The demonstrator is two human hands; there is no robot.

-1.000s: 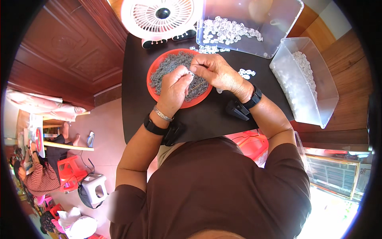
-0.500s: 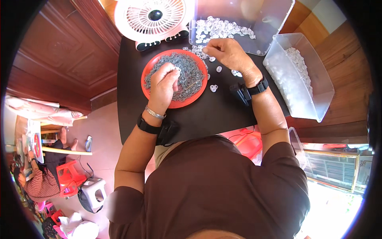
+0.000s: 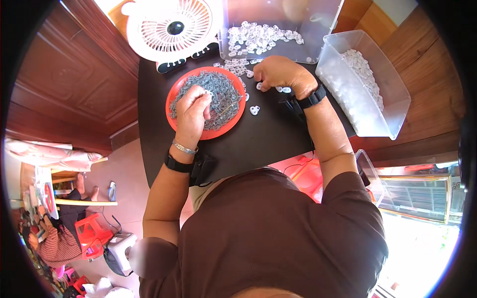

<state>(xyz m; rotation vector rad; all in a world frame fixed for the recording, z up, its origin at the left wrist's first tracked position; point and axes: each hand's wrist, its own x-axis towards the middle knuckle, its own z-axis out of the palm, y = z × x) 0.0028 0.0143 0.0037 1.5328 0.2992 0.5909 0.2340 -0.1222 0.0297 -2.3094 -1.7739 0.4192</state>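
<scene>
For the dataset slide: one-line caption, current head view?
Left hand pinches a small white piece over a red dish of grey parts; right hand beside loose white pieces on dark table.

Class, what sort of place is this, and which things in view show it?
Probably a small indoor workroom for handwork, perhaps in a home: a red plate heaped with grey pieces, a clear tub of white pieces, and a fan on the black table.

One worktop (image 3: 268,144) w/ one red tray (image 3: 217,133), one fan (image 3: 175,28), two clear bins (image 3: 392,104): one far edge, one rt. edge.
</scene>
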